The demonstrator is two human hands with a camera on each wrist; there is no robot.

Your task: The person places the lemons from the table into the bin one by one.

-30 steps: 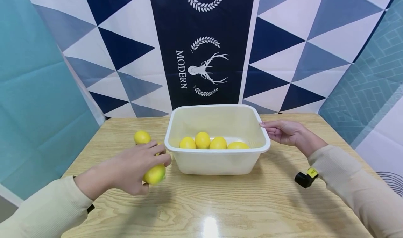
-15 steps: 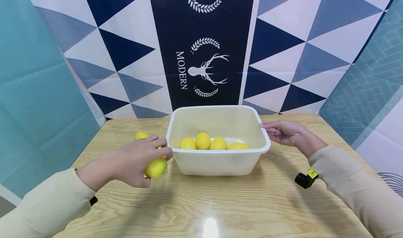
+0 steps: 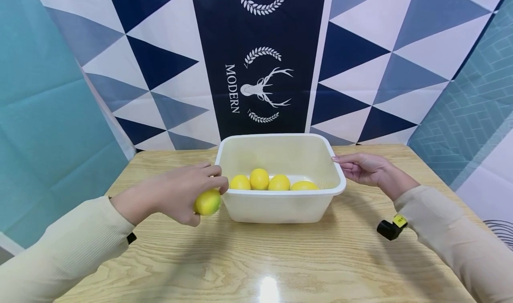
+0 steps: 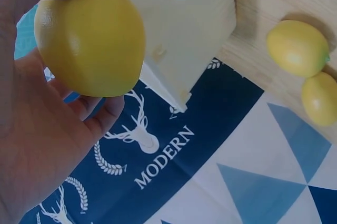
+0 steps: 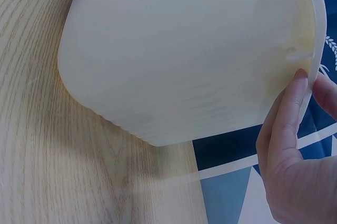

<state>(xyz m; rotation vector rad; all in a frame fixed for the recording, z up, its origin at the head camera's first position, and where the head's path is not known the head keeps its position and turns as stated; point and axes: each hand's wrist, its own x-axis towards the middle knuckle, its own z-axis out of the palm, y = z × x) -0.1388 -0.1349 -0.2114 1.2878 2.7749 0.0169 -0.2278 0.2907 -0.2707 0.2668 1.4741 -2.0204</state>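
My left hand grips a yellow lemon with a greenish tip, held beside the left wall of a white plastic basin. In the left wrist view the thumb lies over the lemon and the fingers curl beneath it. Several lemons lie along the near side of the basin's floor. At the basin's right end my right hand pinches the rim, thumb on one side and fingers on the outer wall, as the right wrist view shows.
Two more lemons lie on the wooden table left of the basin, hidden behind the left hand in the head view. A patterned cloth hangs behind the table's back edge. A black wrist camera juts from the right sleeve.
My left hand has risen and moved right with the lemon, closer to the basin's left rim, now covering the loose lemons on the table. The right hand and basin stay put.
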